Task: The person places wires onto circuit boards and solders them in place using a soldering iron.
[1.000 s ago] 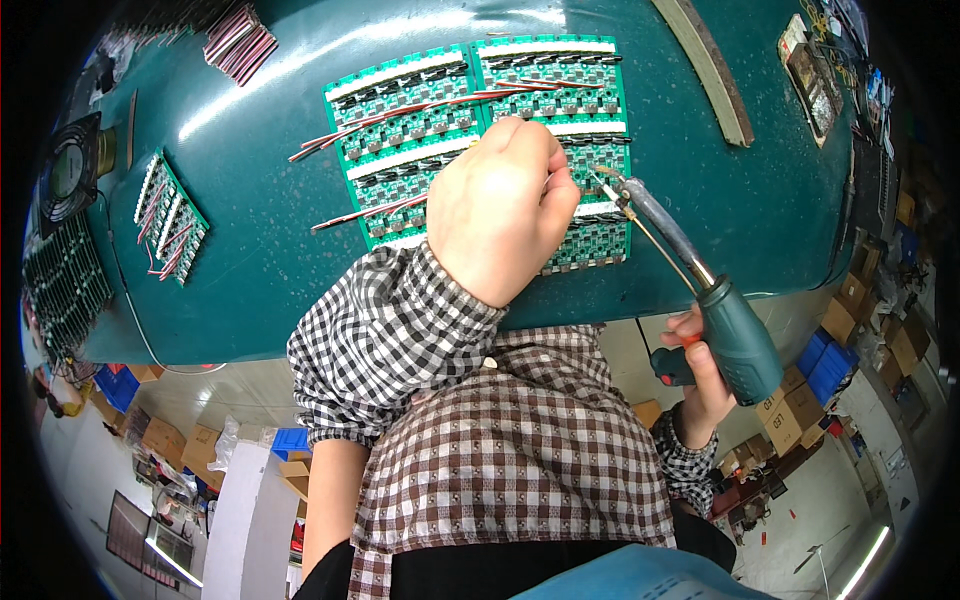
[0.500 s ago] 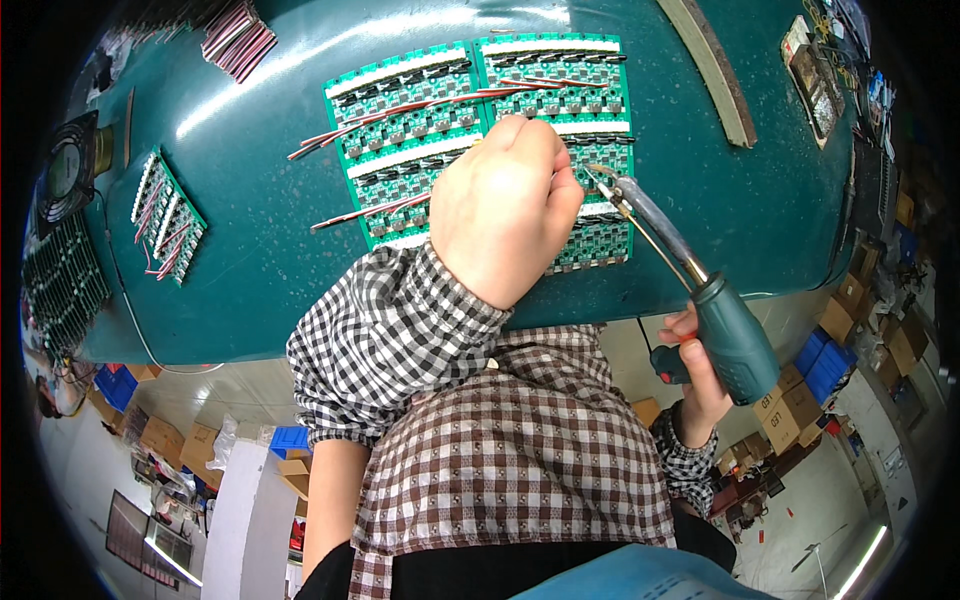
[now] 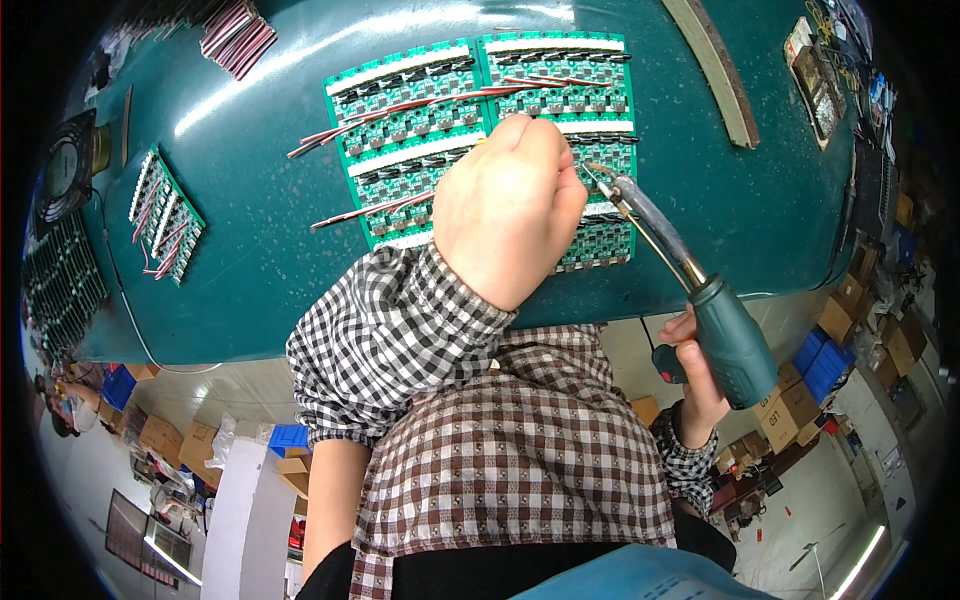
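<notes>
Two green circuit board panels [image 3: 605, 240] lie side by side on the table, lined with white strips, small chips and black parts. Over their lower middle, my left hand [image 3: 508, 215] is closed with its fingers pinched downward; whatever they grip is hidden beneath the hand. My right hand [image 3: 704, 385] holds a dark green soldering gun [image 3: 735, 340] by its handle. The gun's metal tip, with a thin rod alongside, points at the right panel just right of my left fingers. Whether it touches the board I cannot tell. Red and white wires [image 3: 370, 212] lie across the panels.
A smaller board with wires [image 3: 168, 215] sits at the left, near a black fan [image 3: 68, 172] and stacked boards [image 3: 62, 285]. A wire bundle [image 3: 237, 38] lies at the far left. A curved strip [image 3: 715, 75] and a worn tray [image 3: 815, 80] are at the far right.
My left hand has shifted very slightly to the right. The soldering gun stays nearly in place, its tip still beside my left fingers.
</notes>
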{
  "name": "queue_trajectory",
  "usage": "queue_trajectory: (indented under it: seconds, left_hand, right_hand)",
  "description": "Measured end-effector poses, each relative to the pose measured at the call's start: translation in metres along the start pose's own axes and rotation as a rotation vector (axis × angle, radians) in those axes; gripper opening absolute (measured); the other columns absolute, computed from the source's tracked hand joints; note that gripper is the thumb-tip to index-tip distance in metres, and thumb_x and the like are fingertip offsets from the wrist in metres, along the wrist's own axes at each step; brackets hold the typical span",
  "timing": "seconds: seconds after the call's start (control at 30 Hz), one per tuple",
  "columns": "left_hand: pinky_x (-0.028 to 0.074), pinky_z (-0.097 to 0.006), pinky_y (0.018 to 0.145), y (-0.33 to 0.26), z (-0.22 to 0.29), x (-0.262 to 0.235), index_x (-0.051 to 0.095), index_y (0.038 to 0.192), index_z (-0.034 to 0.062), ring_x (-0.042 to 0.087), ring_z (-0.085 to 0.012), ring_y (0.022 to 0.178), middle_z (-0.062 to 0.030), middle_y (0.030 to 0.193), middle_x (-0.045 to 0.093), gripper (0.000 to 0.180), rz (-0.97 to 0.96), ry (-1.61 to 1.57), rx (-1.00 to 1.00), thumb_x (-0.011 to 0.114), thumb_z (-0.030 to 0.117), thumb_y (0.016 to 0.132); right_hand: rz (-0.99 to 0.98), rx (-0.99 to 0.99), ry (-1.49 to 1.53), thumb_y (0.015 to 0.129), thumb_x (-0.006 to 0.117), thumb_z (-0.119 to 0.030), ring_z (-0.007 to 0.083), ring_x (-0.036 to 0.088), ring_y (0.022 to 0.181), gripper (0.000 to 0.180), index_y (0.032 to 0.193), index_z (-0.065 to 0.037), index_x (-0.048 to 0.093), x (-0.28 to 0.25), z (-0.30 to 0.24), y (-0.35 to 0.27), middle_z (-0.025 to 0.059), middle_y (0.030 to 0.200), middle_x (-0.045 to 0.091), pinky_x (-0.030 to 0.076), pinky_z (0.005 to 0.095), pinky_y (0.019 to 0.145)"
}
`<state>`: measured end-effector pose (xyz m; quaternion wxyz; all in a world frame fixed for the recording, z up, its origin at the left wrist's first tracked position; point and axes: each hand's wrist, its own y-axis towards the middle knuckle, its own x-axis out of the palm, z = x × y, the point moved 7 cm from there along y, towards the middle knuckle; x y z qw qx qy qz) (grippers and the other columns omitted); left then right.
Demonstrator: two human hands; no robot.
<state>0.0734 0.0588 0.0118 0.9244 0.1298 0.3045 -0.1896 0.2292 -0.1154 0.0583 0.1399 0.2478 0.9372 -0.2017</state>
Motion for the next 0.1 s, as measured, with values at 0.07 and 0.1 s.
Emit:
queue_trajectory:
  seconds: [0.07, 0.1]
  left_hand:
    - [0.046, -0.03, 0.05, 0.0, -0.0005, -0.0007, 0.054, 0.074, 0.0042, 0.056, -0.0178, 0.057, -0.0058, 0.069, 0.056, 0.012, 0.011, 0.004, -0.006, 0.064, 0.0, 0.069]
    - [0.046, -0.03, 0.051, 0.0, -0.0006, -0.0001, 0.054, 0.074, 0.0043, 0.057, -0.0178, 0.057, -0.0057, 0.069, 0.056, 0.012, 0.021, 0.007, -0.006, 0.064, 0.0, 0.07]
  right_hand:
    - [-0.003, 0.008, -0.01, 0.078, 0.065, -0.018, 0.0236, 0.06, 0.076, 0.039, 0.106, 0.009, 0.058, -0.0014, 0.0026, -0.0005, 0.0128, 0.078, 0.059, 0.048, 0.0403, 0.085]
    - [-0.002, 0.014, -0.018, 0.078, 0.066, -0.019, 0.024, 0.06, 0.076, 0.041, 0.107, 0.009, 0.057, -0.0028, 0.0058, -0.0016, 0.0128, 0.079, 0.059, 0.047, 0.0412, 0.087]
